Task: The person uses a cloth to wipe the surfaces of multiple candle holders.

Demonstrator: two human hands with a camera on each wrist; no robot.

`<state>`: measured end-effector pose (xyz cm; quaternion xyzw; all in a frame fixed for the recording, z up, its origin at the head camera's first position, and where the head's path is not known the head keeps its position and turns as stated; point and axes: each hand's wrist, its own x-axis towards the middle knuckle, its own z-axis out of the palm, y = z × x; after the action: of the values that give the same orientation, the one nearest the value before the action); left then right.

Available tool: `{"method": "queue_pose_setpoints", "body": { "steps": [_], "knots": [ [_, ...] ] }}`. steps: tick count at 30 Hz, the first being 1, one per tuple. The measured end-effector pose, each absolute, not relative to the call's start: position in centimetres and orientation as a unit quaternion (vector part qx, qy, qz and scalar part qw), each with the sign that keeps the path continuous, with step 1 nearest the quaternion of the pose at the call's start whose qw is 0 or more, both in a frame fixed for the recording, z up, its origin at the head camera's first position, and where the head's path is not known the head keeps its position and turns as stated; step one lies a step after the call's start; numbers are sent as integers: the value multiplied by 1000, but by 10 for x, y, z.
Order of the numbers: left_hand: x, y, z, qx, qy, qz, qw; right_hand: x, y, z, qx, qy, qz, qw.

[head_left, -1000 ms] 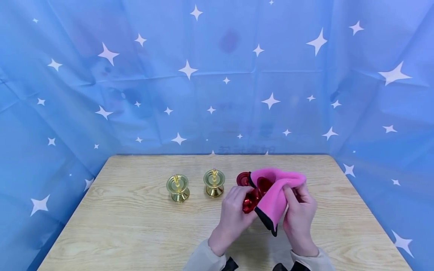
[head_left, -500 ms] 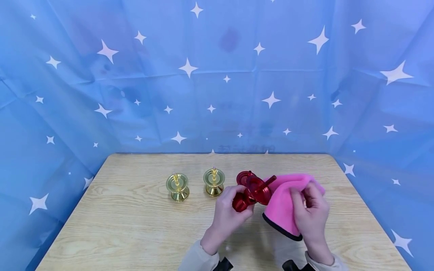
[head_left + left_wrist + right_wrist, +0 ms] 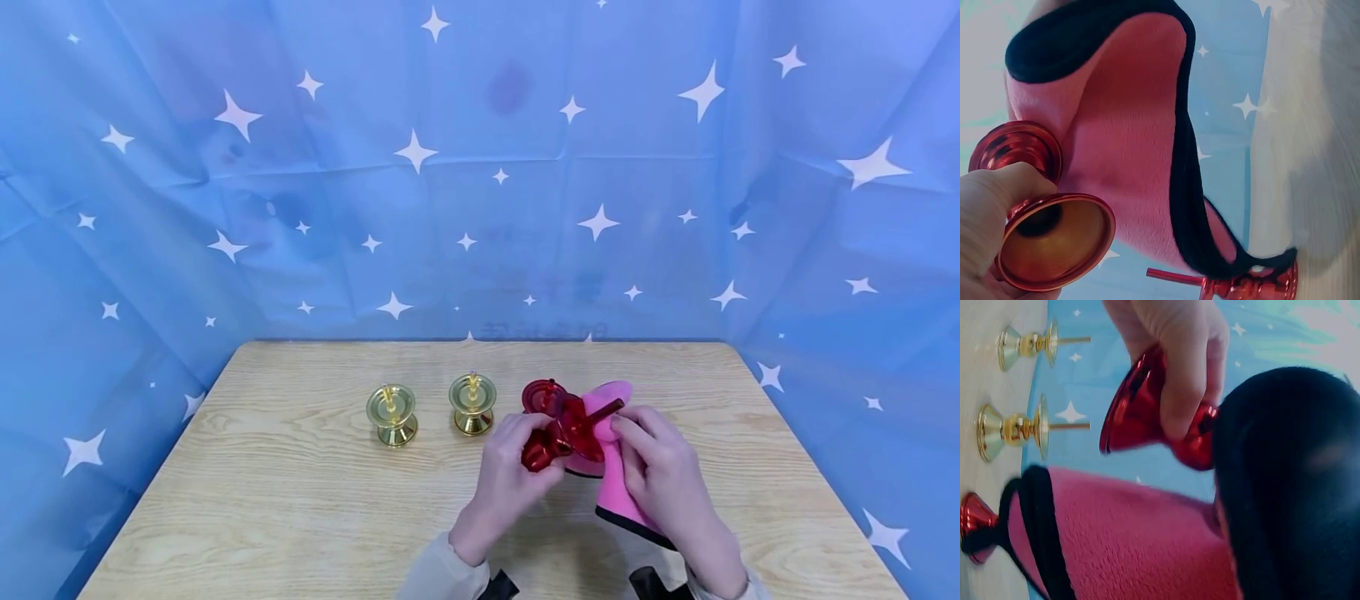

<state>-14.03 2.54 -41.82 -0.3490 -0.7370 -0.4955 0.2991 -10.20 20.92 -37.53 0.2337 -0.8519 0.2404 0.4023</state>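
My left hand (image 3: 504,475) grips a red metallic candle holder (image 3: 577,432) by its stem, tilted so its dish and centre spike point right. Its hollow, flared base (image 3: 1057,244) faces the camera in the left wrist view. My right hand (image 3: 667,471) pinches a pink cloth (image 3: 617,487) with black edging, bunched against the dish beside the spike. Part of the cloth shows behind and below the dish. A second red candle holder (image 3: 538,395) stands upright just behind, partly covered by the held one. In the right wrist view the dish is hidden behind the cloth.
Two gold candle holders (image 3: 472,402) (image 3: 392,412) stand upright in a row to the left of the red ones. The wooden table (image 3: 262,500) ends at the back against a blue curtain (image 3: 480,208) with white stars.
The cloth first covered the dish, then my right hand drew it off to the right, uncovering the spike. Now the cloth is back against the dish. My left hand keeps its grip.
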Motion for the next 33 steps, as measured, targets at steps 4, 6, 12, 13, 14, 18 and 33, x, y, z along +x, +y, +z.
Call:
{"method": "queue_pose_setpoints", "body": {
  "steps": [4, 6, 12, 13, 14, 18, 33],
  "knots": [
    [-142, 23, -416, -353, -736, -484, 314, -93, 203, -374, 225, -846, 252, 412],
    [-144, 21, -414, -354, -733, -485, 320, -89, 198, -373, 229, -830, 279, 425],
    [-147, 15, -411, -356, -723, -485, 339, -87, 184, -369, 275, -779, 332, 456],
    [-148, 15, -411, -356, -723, -485, 340, -87, 183, -368, 277, -776, 333, 457],
    [-148, 14, -411, -358, -722, -485, 340, -88, 182, -367, 279, -775, 333, 459],
    [-147, 14, -413, -357, -723, -489, 332, -90, 183, -368, 276, -779, 337, 450],
    [-148, 13, -409, -361, -721, -481, 344, -95, 182, -370, 287, -734, 306, 535]
  ]
}}
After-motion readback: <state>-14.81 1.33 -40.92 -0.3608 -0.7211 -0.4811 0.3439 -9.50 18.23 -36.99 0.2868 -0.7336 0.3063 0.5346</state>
